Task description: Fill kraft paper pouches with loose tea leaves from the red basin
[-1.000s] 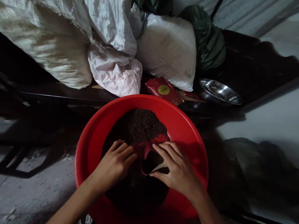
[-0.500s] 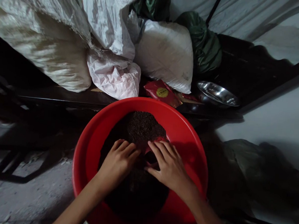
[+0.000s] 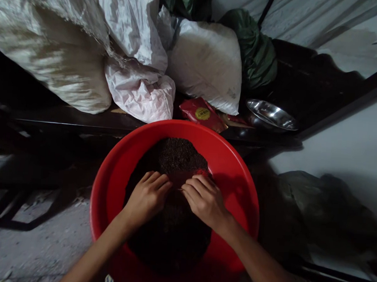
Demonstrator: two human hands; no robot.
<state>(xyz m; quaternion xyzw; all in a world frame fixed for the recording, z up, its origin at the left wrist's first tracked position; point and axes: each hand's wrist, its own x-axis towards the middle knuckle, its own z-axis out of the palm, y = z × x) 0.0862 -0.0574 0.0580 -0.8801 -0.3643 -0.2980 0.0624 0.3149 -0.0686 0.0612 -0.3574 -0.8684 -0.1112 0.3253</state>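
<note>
A large red plastic basin [image 3: 241, 161] holds a heap of dark loose grains [image 3: 181, 153], which I cannot name more exactly. Over this heap, my left hand [image 3: 149, 196] has its fingers curled in a pinch at one side of a thin, dark red plastic bag [image 3: 179, 178]. Across from it, my right hand [image 3: 203, 197] pinches the other side, thumb and fingers pressed together. The bag's edge runs between the fingertips of both hands. Shadow hides much of the bag, and its contents do not show.
Behind the basin, a dark bench [image 3: 65, 118] carries white woven sacks [image 3: 209, 63], a pinkish sack [image 3: 143, 93], a green bag [image 3: 258, 51], a red packet with a yellow label [image 3: 203, 113] and a steel bowl [image 3: 271, 114]. Another dark sack [image 3: 315, 208] lies at right.
My right thumb and fingers, spread apart around the bag's opening before, have closed together into a pinch on its edge. The gap in the bag has flattened. My left hand has hardly moved.
</note>
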